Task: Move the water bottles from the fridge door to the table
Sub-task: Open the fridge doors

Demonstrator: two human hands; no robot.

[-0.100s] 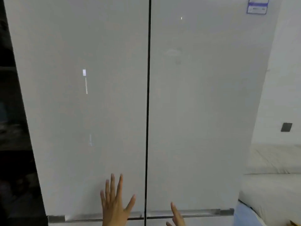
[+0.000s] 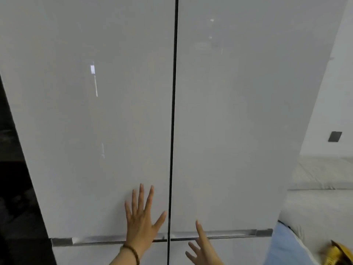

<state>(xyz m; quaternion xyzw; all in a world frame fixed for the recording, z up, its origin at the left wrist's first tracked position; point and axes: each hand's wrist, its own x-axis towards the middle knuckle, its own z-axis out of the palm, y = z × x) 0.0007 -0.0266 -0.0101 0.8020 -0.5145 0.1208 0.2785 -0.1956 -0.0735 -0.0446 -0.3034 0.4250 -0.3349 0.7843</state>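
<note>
A tall white fridge fills the view, its left door (image 2: 91,131) and right door (image 2: 238,131) both closed, with a dark seam between them. No water bottles are visible. My left hand (image 2: 142,219), fingers spread and a beaded bracelet on the wrist, is raised flat in front of the lower part of the left door, just left of the seam. My right hand (image 2: 202,247) is lower, fingers apart, in front of the metal handle strip (image 2: 229,234) along the bottom edge of the right door. Both hands hold nothing.
A dark gap (image 2: 15,197) lies left of the fridge. To the right are a white wall with a dark socket plate (image 2: 334,136), a pale cushioned surface (image 2: 322,175), a light blue item (image 2: 284,245) and a yellow object (image 2: 338,253) at the corner.
Both hands have risen slightly into view in front of the fridge doors; the bracelet on the left wrist now shows. The doors stay closed.
</note>
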